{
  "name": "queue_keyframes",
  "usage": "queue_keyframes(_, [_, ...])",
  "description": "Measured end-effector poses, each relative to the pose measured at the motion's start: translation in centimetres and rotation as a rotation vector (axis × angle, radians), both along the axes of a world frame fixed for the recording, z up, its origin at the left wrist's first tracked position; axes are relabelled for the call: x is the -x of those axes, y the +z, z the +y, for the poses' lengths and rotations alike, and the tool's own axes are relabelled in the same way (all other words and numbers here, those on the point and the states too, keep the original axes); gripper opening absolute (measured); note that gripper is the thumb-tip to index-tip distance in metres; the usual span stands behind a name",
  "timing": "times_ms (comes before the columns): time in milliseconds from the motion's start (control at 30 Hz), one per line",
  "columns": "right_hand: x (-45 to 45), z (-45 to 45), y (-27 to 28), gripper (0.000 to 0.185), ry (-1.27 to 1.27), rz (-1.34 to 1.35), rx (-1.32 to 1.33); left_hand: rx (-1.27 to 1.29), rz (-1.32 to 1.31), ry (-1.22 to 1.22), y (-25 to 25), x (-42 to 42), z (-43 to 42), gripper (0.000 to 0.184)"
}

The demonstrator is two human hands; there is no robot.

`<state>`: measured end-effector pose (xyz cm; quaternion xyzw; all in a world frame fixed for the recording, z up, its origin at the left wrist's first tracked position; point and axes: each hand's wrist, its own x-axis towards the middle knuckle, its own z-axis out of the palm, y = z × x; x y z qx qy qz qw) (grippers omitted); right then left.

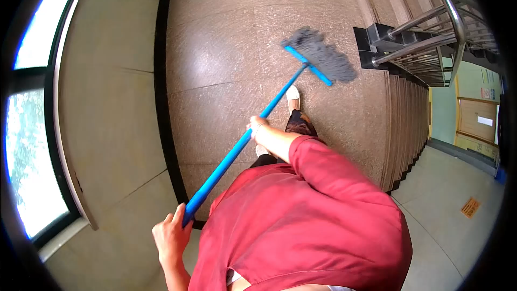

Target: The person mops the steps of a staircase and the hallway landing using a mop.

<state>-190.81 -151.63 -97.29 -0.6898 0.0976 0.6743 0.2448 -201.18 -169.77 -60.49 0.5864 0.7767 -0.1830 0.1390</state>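
A blue mop handle (223, 166) runs diagonally from the lower left up to the mop head. My left hand (171, 235) is closed round its lower-left end, near my body. Farther up the shaft, my right hand (258, 128) grips it in front of my red top. The grey mop head (323, 58), with its blue crossbar (316, 71), lies flat on the brown stone floor (215, 102), a little beyond my front foot.
Steps go up at the top right, and more stairs (401, 124) go down at the right. A metal railing (458, 21) stands between them. A wall with windows (32, 151) is on the left. Below right lies a lower landing.
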Motion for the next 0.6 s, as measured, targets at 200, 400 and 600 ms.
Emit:
queue_keyframes(200, [10.1, -11.9, 5.2, 0.009, 0.443, 0.227, 0.041, -0.151, 0.153, 0.19, 8.3, 0.8, -9.6, 0.038])
queue_keyframes(400, [9.6, -15.5, 9.3, 0.01, 0.623, 0.316, 0.059, -0.096, 0.197, 0.136, 11.7, -1.9, -11.7, 0.033])
queue_keyframes(600, [2.5, -12.6, 9.4, 0.007, 0.412, 0.369, 0.019, -0.088, 0.096, -0.002, 11.7, -5.4, -7.9, 0.032])
